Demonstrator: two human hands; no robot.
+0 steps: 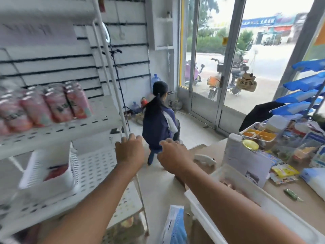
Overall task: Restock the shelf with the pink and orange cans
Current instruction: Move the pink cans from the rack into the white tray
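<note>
— What's around?
— A row of pink cans [44, 106] on the shelf [61, 131], left; a white basket [47, 169] a tier below. A crouching person [160, 120] blocks the floor ahead, beside the tabletop [281, 191] (cluttered with packets).
— And the hands?
— Both arms reach forward. The left hand [129, 152] curls at the shelf's post [112, 76]; I can't tell if it grips. The right hand [173, 155] is loose and holds nothing.

Daylight is streaming in through tall, grey-framed glass doors [207, 71] at the far side, washing over the pale floor [191, 120]. Outside, scooters [213, 83] are standing on the pavement, with a green hedge [205, 44] growing beyond them. A white slatted wall [52, 66] is running along the left, dark grooves crossing it. A thin black tripod [118, 81] is standing against it, and blue water jugs [155, 79] are sitting in the corner. A person in a dark blue jacket [158, 127] is crouching on the floor, facing away. At right, a tan tabletop [276, 192] is carrying boxes and packets.
</note>
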